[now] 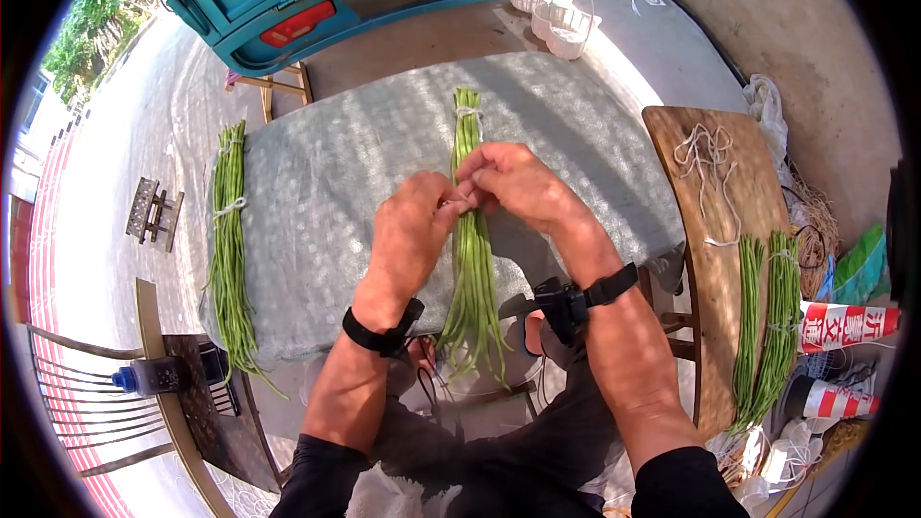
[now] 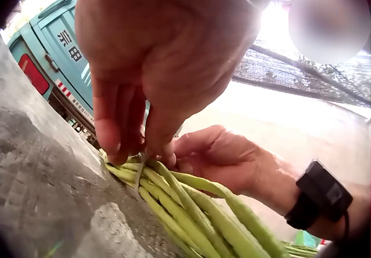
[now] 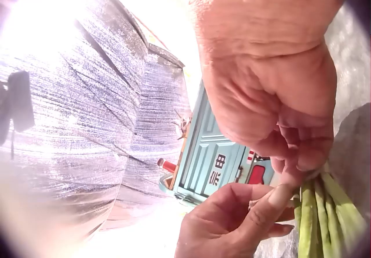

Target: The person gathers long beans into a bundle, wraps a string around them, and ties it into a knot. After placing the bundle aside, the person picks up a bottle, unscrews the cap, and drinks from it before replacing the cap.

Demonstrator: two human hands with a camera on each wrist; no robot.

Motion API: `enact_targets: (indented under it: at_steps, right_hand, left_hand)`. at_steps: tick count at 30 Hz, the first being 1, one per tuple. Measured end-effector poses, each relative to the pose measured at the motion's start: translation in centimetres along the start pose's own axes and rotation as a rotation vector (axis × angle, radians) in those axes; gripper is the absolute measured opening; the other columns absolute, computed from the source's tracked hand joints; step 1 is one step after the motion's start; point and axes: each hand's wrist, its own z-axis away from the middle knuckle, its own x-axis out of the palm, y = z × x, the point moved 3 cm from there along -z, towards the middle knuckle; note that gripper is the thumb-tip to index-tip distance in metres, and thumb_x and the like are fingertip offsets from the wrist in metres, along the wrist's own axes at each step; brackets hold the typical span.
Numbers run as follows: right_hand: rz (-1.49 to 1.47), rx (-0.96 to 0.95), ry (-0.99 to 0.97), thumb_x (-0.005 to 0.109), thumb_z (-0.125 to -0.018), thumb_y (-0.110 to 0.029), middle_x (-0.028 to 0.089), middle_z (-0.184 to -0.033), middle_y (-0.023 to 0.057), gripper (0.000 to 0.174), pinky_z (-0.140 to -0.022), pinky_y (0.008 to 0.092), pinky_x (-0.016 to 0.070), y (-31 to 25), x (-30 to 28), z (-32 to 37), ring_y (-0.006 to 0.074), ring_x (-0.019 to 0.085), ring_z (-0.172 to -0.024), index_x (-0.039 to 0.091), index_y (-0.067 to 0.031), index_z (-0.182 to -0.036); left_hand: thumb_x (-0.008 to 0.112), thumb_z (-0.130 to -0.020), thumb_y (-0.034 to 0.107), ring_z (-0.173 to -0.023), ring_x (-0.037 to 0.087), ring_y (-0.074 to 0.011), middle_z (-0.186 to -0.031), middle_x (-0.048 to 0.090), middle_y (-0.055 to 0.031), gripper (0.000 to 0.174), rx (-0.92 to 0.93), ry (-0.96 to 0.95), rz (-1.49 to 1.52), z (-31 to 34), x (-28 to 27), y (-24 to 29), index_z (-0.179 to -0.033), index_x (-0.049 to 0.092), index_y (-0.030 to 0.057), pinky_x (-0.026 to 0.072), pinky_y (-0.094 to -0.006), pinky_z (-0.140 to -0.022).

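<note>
A bundle of long green beans [image 1: 475,273] lies lengthwise on the cloth-covered table [image 1: 365,134], with a pale string [image 1: 467,112] tied near its far end. Over the middle of the bundle, my left hand [image 1: 403,230] and right hand [image 1: 526,187] meet fingertip to fingertip. Around the beans there runs a second string [image 2: 138,179], visible in the left wrist view. Both hands pinch at this string with thumb and fingers; its ends are mostly hidden by them. In the right wrist view the fingertips of both hands sit right above the beans [image 3: 322,223].
Another tied bean bundle [image 1: 228,249] lies along the table's left edge. On the wooden bench [image 1: 715,288] at right are loose strings [image 1: 721,244] and two more bean bundles [image 1: 783,326]. A blue-green vehicle [image 1: 384,0] stands beyond the table, a wooden chair [image 1: 177,403] at left.
</note>
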Motion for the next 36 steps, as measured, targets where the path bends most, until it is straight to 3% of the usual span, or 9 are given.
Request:
enact_targets:
  at_steps: [6, 9, 13, 15, 21, 28, 31, 34, 36]
  right_hand:
    - [0.369, -0.183, -0.078, 0.065, -0.093, -0.004, 0.074, -0.090, 0.0124, 0.016, -0.072, 0.0359, 0.0569, -1.3, -0.3, 0.6, 0.0197, 0.072, -0.083, 0.068, 0.0024, -0.107]
    - [0.566, -0.357, -0.049, 0.075, -0.092, -0.007, 0.073, -0.088, 0.0084, 0.015, -0.073, 0.0359, 0.0560, -1.7, 0.0, 1.1, 0.0173, 0.070, -0.081, 0.067, -0.0002, -0.103]
    - [0.534, -0.327, -0.083, 0.081, -0.086, -0.012, 0.072, -0.086, 0.0103, 0.022, -0.073, 0.0385, 0.0563, -1.6, 0.5, 1.2, 0.0217, 0.071, -0.080, 0.066, -0.0008, -0.099]
    - [0.502, -0.299, -0.044, 0.082, -0.081, -0.013, 0.072, -0.084, 0.0146, 0.024, -0.074, 0.0418, 0.0573, -1.6, 0.8, 1.3, 0.0290, 0.073, -0.081, 0.067, 0.0001, -0.094]
    - [0.579, -0.278, 0.046, 0.084, -0.080, -0.018, 0.073, -0.086, 0.0191, 0.029, -0.074, 0.0433, 0.0567, -2.0, 1.7, 1.6, 0.0359, 0.073, -0.082, 0.067, 0.0017, -0.091]
    - [0.578, -0.293, 0.037, 0.081, -0.082, -0.018, 0.072, -0.084, 0.0202, 0.025, -0.074, 0.0451, 0.0559, -1.2, 1.2, 0.9, 0.0371, 0.073, -0.082, 0.068, 0.0019, -0.088]
    - [0.521, -0.285, 0.013, 0.079, -0.086, -0.016, 0.071, -0.081, 0.0177, 0.020, -0.072, 0.0436, 0.0552, -1.0, 1.2, 0.9, 0.0332, 0.071, -0.078, 0.068, 0.0011, -0.088]
    - [0.421, -0.243, -0.011, 0.075, -0.090, -0.014, 0.069, -0.077, 0.0141, 0.016, -0.070, 0.0415, 0.0543, -0.4, 1.2, 0.6, 0.0271, 0.070, -0.074, 0.069, 0.0000, -0.088]
    - [0.385, -0.177, -0.034, 0.074, -0.092, -0.014, 0.068, -0.075, 0.0117, 0.014, -0.068, 0.0402, 0.0536, -0.3, 1.1, 0.5, 0.0229, 0.068, -0.071, 0.069, -0.0010, -0.089]
  left_hand:
    - [0.079, -0.096, 0.013, -0.077, 0.073, -0.0322, -0.087, 0.074, -0.0166, 0.016, -0.067, -0.024, 0.054, 0.0, -0.1, 0.0, -0.101, 0.069, 0.0010, 0.0565, -0.0408, -0.070]
    - [0.075, -0.099, 0.015, -0.079, 0.073, -0.0360, -0.087, 0.074, -0.0185, 0.017, -0.119, -0.034, 0.122, -0.1, 0.0, -0.5, -0.102, 0.068, 0.0008, 0.0560, -0.0434, -0.072]
    - [0.072, -0.102, 0.019, -0.076, 0.073, -0.0346, -0.083, 0.074, -0.0179, 0.020, -0.238, -0.085, 0.212, -0.4, -0.2, -0.9, -0.102, 0.068, -0.0003, 0.0551, -0.0434, -0.069]
    - [0.072, -0.102, 0.022, -0.073, 0.072, -0.0331, -0.080, 0.073, -0.0170, 0.022, -0.216, -0.089, 0.201, -0.4, -0.2, -0.9, -0.101, 0.068, 0.0000, 0.0541, -0.0428, -0.067]
    - [0.073, -0.102, 0.029, -0.071, 0.071, -0.0343, -0.078, 0.073, -0.0153, 0.027, -0.203, -0.080, 0.115, -0.7, 0.2, -1.3, -0.098, 0.068, 0.0021, 0.0527, -0.0443, -0.065]
    - [0.070, -0.105, 0.032, -0.073, 0.071, -0.0379, -0.077, 0.072, -0.0159, 0.030, -0.081, -0.049, 0.096, -1.1, -0.2, -0.8, -0.100, 0.065, 0.0027, 0.0530, -0.0469, -0.067]
    - [0.067, -0.107, 0.029, -0.070, 0.071, -0.0321, -0.075, 0.070, -0.0143, 0.028, -0.138, -0.096, 0.105, -1.1, -0.3, -0.9, -0.102, 0.063, 0.0021, 0.0533, -0.0438, -0.066]
    - [0.063, -0.108, 0.021, -0.068, 0.068, -0.0227, -0.073, 0.067, -0.0111, 0.022, -0.368, -0.096, 0.390, -0.9, -0.6, -0.7, -0.102, 0.062, 0.0008, 0.0529, -0.0381, -0.064]
    - [0.061, -0.107, 0.015, -0.067, 0.065, -0.0152, -0.076, 0.067, -0.0071, 0.016, -0.401, -0.133, 0.431, -0.8, -0.8, -1.1, -0.101, 0.062, 0.0000, 0.0530, -0.0327, -0.062]
